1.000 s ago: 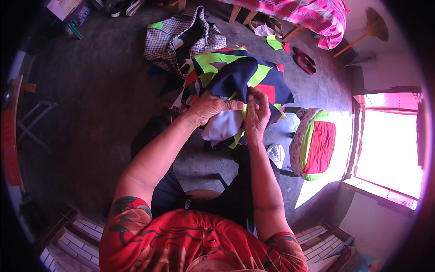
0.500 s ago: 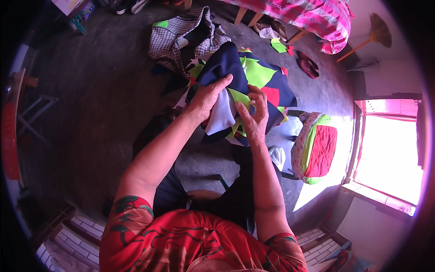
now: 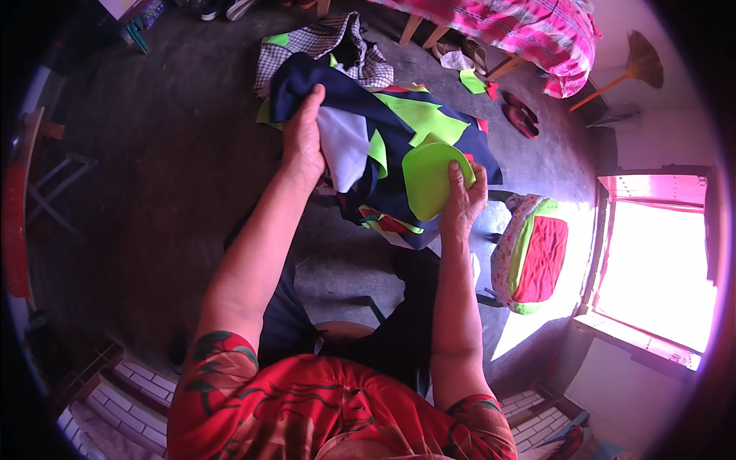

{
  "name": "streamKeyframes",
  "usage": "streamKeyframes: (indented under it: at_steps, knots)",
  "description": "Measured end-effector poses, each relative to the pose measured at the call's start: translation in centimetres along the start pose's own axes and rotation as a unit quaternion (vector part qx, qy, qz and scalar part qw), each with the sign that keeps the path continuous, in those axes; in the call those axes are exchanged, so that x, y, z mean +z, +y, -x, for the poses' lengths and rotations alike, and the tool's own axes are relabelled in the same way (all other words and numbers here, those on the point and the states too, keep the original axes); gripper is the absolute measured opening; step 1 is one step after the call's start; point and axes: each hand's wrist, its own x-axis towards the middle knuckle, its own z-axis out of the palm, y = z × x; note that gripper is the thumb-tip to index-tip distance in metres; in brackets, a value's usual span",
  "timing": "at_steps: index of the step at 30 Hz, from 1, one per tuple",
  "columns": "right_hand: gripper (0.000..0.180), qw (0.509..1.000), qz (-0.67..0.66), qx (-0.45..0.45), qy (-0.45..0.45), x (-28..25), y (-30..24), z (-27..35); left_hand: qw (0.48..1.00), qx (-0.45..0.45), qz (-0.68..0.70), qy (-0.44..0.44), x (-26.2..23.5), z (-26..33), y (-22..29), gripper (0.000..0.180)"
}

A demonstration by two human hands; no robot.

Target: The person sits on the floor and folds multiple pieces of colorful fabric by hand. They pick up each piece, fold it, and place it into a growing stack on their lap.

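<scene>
My left hand [image 3: 305, 146] is closed on a dark navy cloth [image 3: 303, 80], with the thumb pressed on its upper part. A pale lavender cloth piece [image 3: 345, 146] hangs just right of those fingers. My right hand [image 3: 468, 193] pinches a lime-green cloth piece [image 3: 429, 180] with rounded corners by its right edge, thumb on top. Under and behind both hands lies a heap of cloth scraps in navy, lime green and red, with a large pointed green scrap [image 3: 441, 123] on it. What supports the heap is mostly hidden.
Beyond the heap, a checked cloth bag [image 3: 272, 65] lies on the floor. A round bundle with a red and green top [image 3: 540, 261] stands at the right. Dark red shoes [image 3: 521, 115], green scraps [image 3: 472, 80] and a broom [image 3: 640, 65] are at the far right.
My hands have moved apart, the left one left with the navy cloth. My right hand has drawn a rounded green piece to the right, now seen whole.
</scene>
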Motion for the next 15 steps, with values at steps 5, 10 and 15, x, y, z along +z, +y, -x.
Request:
streamKeyframes:
  at_steps: [5,10,15]
  knots:
    - [0.016,0.999,0.027,0.044,-0.012,-0.8,-0.2,-0.5,0.999,0.019,0.042,0.014,-0.8,-0.8,1.2,0.033]
    - [0.022,0.978,0.184,0.014,-0.094,-1.0,-0.7,-0.3,0.997,0.043,0.053,0.031,0.5,0.6,1.8,0.035]
    - [0.02,0.985,0.139,-0.027,-0.1,-1.1,-4.3,-2.3,0.997,0.031,0.06,0.02,-0.3,-0.3,1.5,0.034]
